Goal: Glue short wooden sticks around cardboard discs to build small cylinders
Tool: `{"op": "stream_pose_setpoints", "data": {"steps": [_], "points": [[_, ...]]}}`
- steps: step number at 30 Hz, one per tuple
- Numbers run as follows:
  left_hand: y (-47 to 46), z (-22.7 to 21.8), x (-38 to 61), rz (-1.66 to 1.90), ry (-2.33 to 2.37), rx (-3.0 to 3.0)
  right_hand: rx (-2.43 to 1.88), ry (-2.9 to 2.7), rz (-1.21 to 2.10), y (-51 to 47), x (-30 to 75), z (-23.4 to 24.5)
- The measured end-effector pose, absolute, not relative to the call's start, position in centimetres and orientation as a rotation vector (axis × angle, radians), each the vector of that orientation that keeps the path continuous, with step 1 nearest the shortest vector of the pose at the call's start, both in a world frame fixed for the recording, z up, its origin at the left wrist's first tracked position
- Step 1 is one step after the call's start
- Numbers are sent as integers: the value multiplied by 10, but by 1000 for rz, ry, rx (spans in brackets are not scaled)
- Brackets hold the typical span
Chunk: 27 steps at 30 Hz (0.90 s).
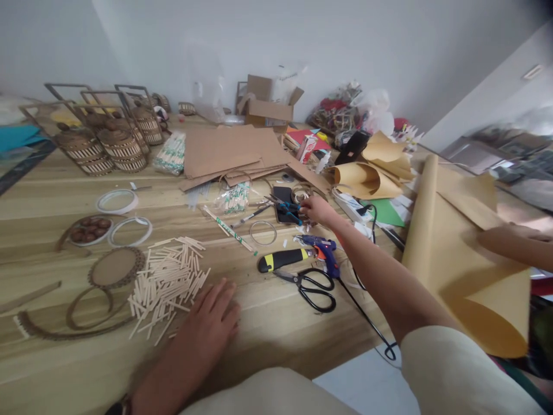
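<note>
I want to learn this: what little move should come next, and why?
Perhaps the right hand should lift the blue-handled pliers off the dark flat object: its fingers are by their handles, though whether they grip is unclear.

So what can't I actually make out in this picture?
All in the head view:
Right grip: its own fingers hide whether it holds the blue-handled pliers.
Cardboard box: the front wall hides what, if anything, is inside.
Striped baskets: lids hide their insides.
Other person's arm: the right edge cuts it off.
Red-and-white packet: print too small and blurred.
</note>
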State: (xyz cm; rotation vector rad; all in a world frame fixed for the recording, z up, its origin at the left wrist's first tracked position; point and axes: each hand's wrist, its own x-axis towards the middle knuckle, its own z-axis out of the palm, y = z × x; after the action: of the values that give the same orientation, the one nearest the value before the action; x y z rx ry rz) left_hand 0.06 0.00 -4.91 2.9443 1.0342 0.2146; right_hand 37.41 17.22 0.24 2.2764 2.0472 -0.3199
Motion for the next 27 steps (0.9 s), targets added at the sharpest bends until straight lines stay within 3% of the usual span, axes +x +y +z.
{"op": "stream_pose_setpoints", "data": {"steps": [27], "points": [[-11,-67,-10,648,1150,2938,2793,1548,-80,136,429,-18]]}}
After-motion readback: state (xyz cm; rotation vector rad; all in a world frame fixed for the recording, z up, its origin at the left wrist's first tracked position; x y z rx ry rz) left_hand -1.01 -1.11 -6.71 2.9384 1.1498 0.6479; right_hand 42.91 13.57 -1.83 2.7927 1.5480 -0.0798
